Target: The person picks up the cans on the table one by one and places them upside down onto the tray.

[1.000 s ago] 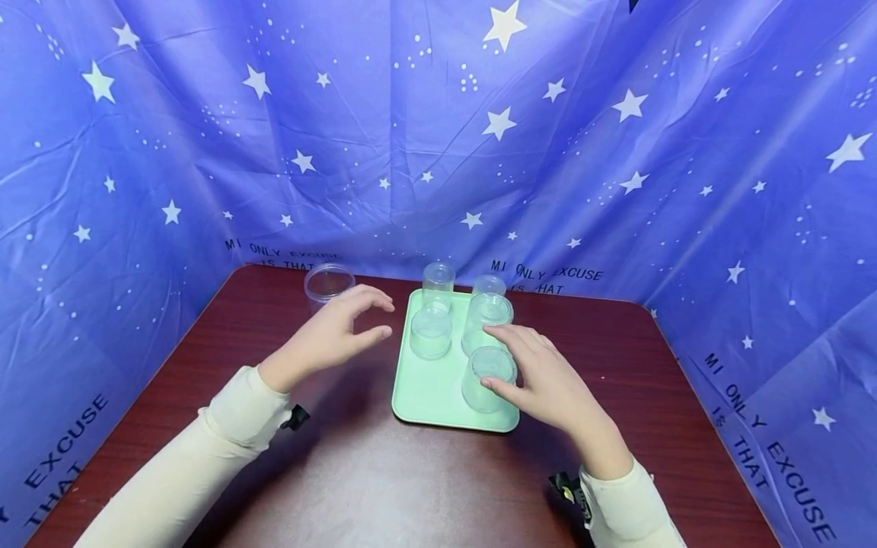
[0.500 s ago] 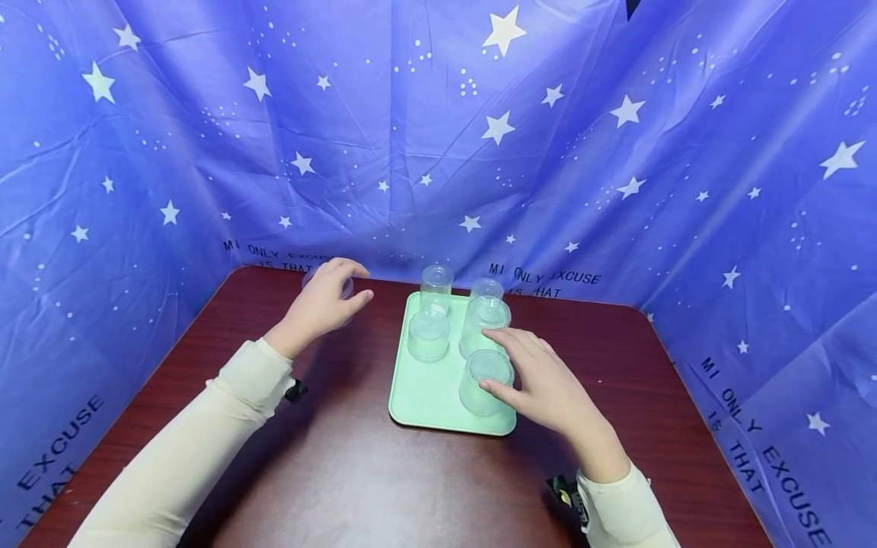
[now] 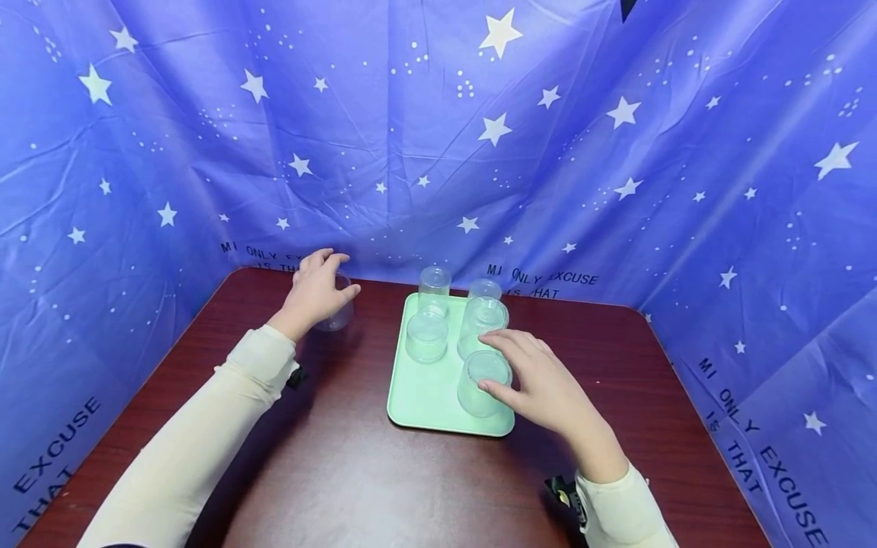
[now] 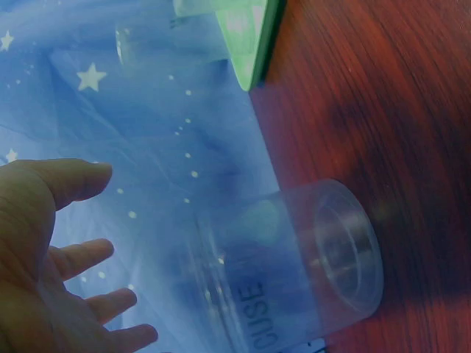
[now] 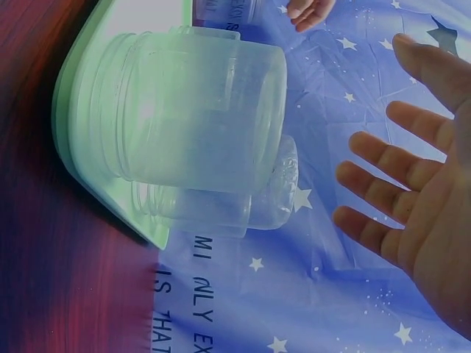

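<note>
My left hand is raised over a clear plastic jar at the back left of the table. In the left wrist view its fingers are spread and apart from this jar, which stands upright with its threaded neck up. My right hand hovers beside the front jar on a light green tray. The right wrist view shows the fingers spread, clear of the near jar, which stands upside down, threaded neck on the tray.
Several more clear jars stand on the tray, among them a short jar at the left and a narrow jar behind it. A dark red wooden table lies under everything. A blue starred curtain closes off the back and sides.
My left hand has moved left and back, from between the jar and the tray to over the back-left jar. The right hand keeps its place beside the front jar.
</note>
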The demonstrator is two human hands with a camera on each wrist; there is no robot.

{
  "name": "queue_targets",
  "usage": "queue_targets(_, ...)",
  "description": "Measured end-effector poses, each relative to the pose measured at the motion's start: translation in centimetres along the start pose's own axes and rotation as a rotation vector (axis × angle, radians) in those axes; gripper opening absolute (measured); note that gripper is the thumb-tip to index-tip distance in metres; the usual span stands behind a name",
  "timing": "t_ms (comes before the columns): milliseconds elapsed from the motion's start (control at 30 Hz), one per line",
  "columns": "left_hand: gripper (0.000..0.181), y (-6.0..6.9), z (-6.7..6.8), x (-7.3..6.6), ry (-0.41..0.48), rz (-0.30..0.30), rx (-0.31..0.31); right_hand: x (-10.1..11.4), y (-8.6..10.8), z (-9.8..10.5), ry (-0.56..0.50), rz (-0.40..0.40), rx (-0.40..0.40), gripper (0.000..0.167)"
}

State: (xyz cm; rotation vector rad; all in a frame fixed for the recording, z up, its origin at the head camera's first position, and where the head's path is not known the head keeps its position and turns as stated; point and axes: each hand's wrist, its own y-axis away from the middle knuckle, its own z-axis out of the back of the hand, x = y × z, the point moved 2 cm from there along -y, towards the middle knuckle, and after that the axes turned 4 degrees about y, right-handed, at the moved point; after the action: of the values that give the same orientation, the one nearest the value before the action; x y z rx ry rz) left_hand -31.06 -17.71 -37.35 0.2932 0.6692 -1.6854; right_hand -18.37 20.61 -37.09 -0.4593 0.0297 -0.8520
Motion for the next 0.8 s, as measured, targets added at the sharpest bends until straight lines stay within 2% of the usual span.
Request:
queue_targets(100,0.069,-0.4,-0.3,0.6,-0.003,0.039,0.020,0.0,0.0,0.0,0.007,0.005,0.007,0.063)
queue_targets(233,0.069,-0.9,-0.5,1.0,-0.013,0.062,0.040,0.0,0.1,0.1,0.015,0.007,0.011,0.061)
queue_targets(467,0.068,-1.2,-0.6,1.3,-0.079,0.111,0.087,0.0,0.0,0.2,0.019,0.027,0.000,0.058)
queue_targets(800,0.066,-1.3,-0.9,2.5,-0.094,0.139,0.122,0.1,0.1,0.1,0.021,0.025,-0.005,0.057)
